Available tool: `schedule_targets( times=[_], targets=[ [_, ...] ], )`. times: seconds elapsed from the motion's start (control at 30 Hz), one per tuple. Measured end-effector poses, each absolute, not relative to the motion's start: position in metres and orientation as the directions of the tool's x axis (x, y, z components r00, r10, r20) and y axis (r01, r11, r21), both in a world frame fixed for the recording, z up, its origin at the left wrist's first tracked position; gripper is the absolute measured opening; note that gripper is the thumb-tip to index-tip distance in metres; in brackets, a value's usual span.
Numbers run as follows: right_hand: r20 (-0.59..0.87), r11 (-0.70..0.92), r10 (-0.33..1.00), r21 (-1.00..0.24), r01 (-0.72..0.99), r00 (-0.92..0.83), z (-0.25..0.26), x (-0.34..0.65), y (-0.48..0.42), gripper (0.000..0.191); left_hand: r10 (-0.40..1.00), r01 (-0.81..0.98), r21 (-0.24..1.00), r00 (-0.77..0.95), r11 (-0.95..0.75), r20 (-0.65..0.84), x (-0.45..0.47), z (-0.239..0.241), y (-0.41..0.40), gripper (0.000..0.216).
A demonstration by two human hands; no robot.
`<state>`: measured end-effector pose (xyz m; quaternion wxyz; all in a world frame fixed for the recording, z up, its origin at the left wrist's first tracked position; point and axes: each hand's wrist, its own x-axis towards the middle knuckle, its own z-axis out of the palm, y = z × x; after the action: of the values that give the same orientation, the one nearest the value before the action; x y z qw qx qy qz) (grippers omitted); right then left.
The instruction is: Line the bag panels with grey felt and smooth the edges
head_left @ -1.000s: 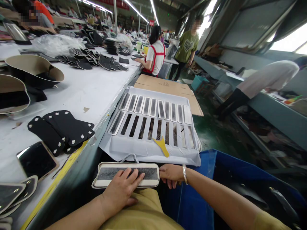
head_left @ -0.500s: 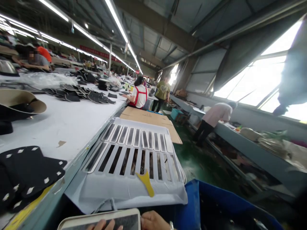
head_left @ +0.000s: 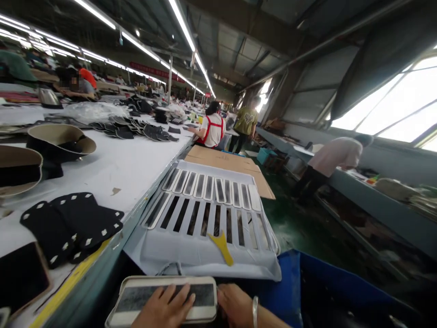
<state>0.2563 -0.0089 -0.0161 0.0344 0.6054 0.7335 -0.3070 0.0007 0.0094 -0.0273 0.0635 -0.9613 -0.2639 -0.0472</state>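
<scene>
Rack [head_left: 177, 248] edge close; left hand [head_left: 166, 306] spread on your panel [head_left: 138, 295], right hand [head_left: 236, 304] at its edge, grip unclear; more panel now shows.

the left hand [head_left: 164, 307] lies palm down at the bottom of the frame, left of centre, its fingers [head_left: 180, 298] slightly spread and pointing up and to the right. just right of it, the right hand [head_left: 235, 301] is curled, knuckles up, fingertips hidden. the right forearm [head_left: 271, 319] slants out through the bottom edge.
</scene>
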Motion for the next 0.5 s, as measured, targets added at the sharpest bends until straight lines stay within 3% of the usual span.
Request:
schedule_targets(
  times=[0.07,0.2,0.37,0.5],
  targets=[
    [-0.467,0.245,0.802,-0.311,0.918,-0.372,-0.012,0.256,-0.007,0.009,0.473,0.473,0.019,0.881,-0.881,-0.009,0.003,-0.009,0.007,0.08],
    [-0.487,0.38,0.748,-0.245,0.892,-0.452,-0.01,0.258,-0.005,0.019,0.387,0.409,0.141,0.908,-0.901,-0.16,0.006,0.008,0.016,0.083],
    [-0.415,0.523,0.755,-0.086,0.848,-0.508,0.004,0.256,-0.007,0.026,0.363,0.389,0.162,0.917,-0.907,-0.167,0.007,0.012,0.021,0.084],
    [-0.382,0.491,0.798,-0.036,0.87,-0.466,0.014,0.251,-0.007,0.027,0.339,0.367,0.196,0.927,-0.91,-0.162,0.007,0.016,0.024,0.081]
  ],
)
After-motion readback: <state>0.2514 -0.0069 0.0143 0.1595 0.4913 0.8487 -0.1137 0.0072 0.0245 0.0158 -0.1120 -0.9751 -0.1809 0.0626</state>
